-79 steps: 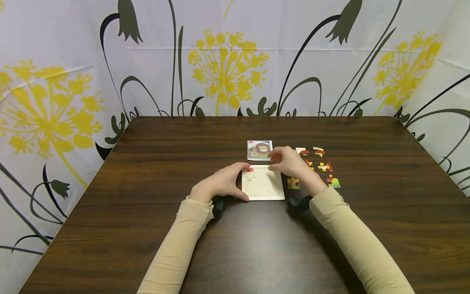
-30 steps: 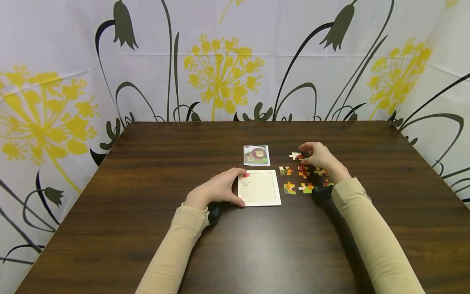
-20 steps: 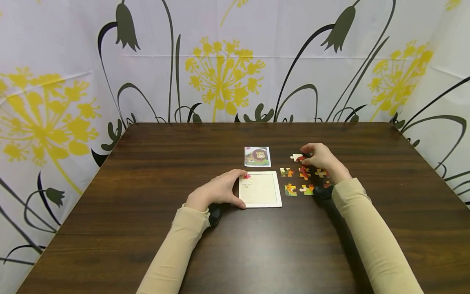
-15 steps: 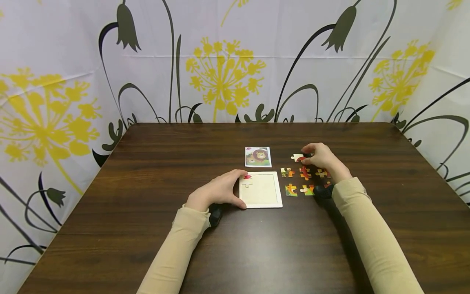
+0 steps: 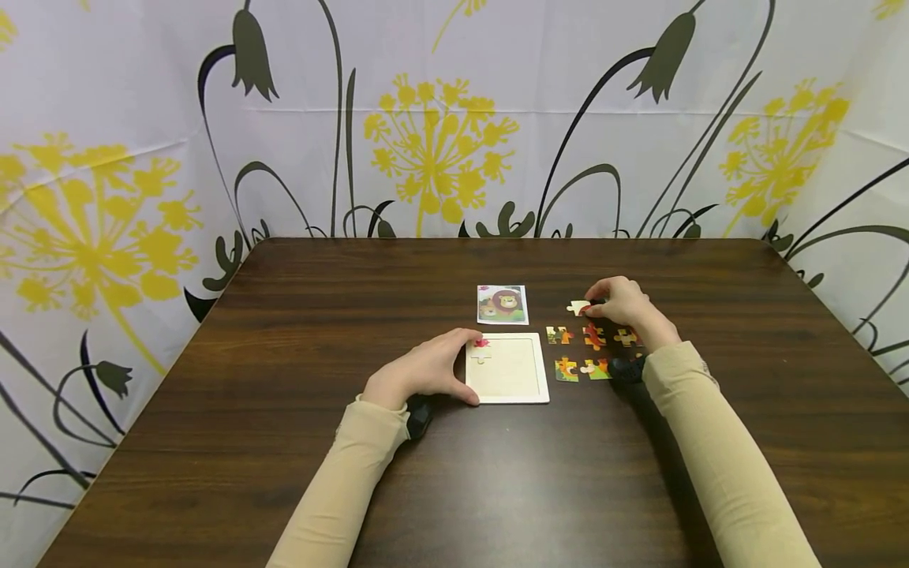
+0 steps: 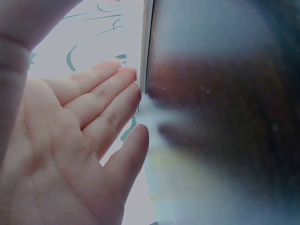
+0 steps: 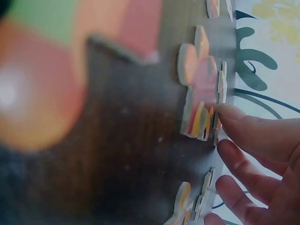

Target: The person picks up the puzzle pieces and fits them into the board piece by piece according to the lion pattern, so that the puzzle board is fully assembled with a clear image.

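Observation:
In the head view my left hand (image 5: pixel 426 367) grips the left side of a pale wooden puzzle tray (image 5: pixel 514 367), index finger at its far corner and thumb at the near one. A puzzle piece with a pink flower (image 5: pixel 481 347) lies in the tray's upper left corner. My right hand (image 5: pixel 628 308) reaches to the far row of loose pieces. Its thumb and finger pinch the right end of a white and red puzzle piece (image 5: pixel 577 308). Close up, in the right wrist view, the thumb overlaps that piece (image 7: pixel 222 84) edge-on. The right hand hides what lies beneath it.
A lion picture card (image 5: pixel 502 304) lies behind the tray. Several loose puzzle pieces (image 5: pixel 593 336) are spread right of the tray, some partly under the right wrist. All sit on a dark wooden table (image 5: pixel 355 300), with a flower-patterned cloth (image 5: pixel 312 118) behind.
The right hand has moved from above the tray's upper right to the far row of pieces, then held nearly still. The left hand keeps its place on the tray. The view shifted slightly.

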{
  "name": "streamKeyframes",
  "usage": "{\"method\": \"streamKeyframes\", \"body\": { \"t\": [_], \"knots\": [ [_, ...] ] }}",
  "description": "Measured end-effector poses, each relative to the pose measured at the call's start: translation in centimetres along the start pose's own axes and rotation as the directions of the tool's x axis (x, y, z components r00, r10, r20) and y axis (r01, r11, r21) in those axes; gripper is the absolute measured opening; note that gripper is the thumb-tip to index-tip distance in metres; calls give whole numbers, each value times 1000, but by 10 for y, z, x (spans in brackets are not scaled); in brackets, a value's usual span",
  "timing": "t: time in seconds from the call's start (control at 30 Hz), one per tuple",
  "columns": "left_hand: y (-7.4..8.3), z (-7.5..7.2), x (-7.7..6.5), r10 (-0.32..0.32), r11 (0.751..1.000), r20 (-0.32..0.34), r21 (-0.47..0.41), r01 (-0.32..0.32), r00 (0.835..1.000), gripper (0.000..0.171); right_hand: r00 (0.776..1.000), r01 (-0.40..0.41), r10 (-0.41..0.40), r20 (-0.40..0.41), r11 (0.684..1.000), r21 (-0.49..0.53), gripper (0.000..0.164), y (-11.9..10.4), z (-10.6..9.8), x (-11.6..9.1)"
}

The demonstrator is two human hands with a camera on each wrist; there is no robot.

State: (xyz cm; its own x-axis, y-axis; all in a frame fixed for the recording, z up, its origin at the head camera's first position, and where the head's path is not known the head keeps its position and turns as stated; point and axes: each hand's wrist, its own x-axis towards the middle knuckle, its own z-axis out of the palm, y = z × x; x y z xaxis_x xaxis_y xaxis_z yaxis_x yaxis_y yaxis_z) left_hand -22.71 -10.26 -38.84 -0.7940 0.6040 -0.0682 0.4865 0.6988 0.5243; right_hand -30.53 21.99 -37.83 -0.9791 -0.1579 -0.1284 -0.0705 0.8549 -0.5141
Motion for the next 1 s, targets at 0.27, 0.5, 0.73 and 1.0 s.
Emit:
{"method": "streamKeyframes", "body": {
  "t": [0.27,0.5,0.73,1.0],
  "knots": [
    [0,0,1,3,1000,-1,9,-3,1000,87,1000,10,-10,-26,1000,-22,29,0,1,0],
    [0,0,1,-2,1000,1,7,2,1000,88,998,36,-35,-52,999,25,27,1,1,-1],
    [1,-1,1,-23,1000,13,3,22,1000,88,996,55,-48,-80,995,87,24,1,1,-2],
    [3,-2,0,-27,1000,18,8,27,999,89,995,64,-58,-75,995,76,26,3,2,-4]
  ]
}}
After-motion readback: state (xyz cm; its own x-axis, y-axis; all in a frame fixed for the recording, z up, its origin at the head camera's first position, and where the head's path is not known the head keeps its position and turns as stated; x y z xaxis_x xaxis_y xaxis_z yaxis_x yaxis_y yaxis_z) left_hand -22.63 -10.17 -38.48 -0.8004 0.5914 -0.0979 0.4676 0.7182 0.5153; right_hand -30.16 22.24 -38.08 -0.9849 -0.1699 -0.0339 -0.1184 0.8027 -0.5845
